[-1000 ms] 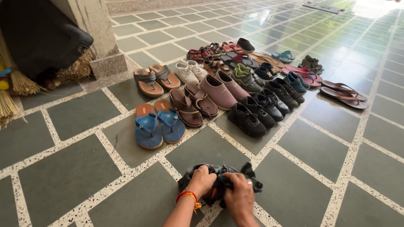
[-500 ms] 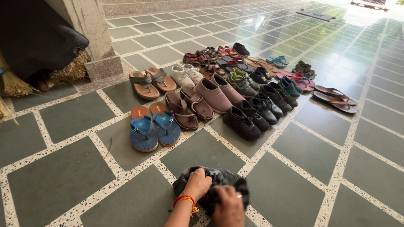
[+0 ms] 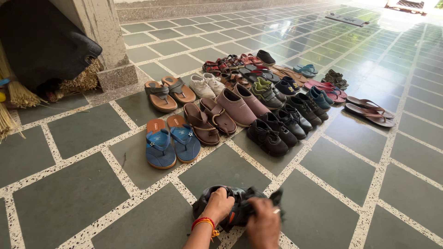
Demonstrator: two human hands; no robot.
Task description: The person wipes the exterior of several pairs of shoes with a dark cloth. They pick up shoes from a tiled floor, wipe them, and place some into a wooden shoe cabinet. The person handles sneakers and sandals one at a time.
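At six o'clock in the head view, low on the tiled floor [image 3: 69,193], both hands work on a black shoe [image 3: 217,198] that rests on a dark tile just inside the speckled joint lines. The left hand [image 3: 218,205], a red-and-yellow thread at its wrist, has its fingers curled over the shoe's upper, pinning it down so it does not slide. The right hand [image 3: 264,222] is closed around a dark cloth [image 3: 258,202] pressed against the shoe's side at about three o'clock of it; it is motion-blurred, so how tightly the fingers close I cannot say for sure. At twelve o'clock, well apart, footwear stands in paired rows: blue flip-flops [image 3: 173,144], brown sandals [image 3: 207,121], black lace-up shoes [image 3: 272,133], toes all turned one way. At ten o'clock straw brooms [image 3: 18,94] lean beside a stone pillar [image 3: 104,37].
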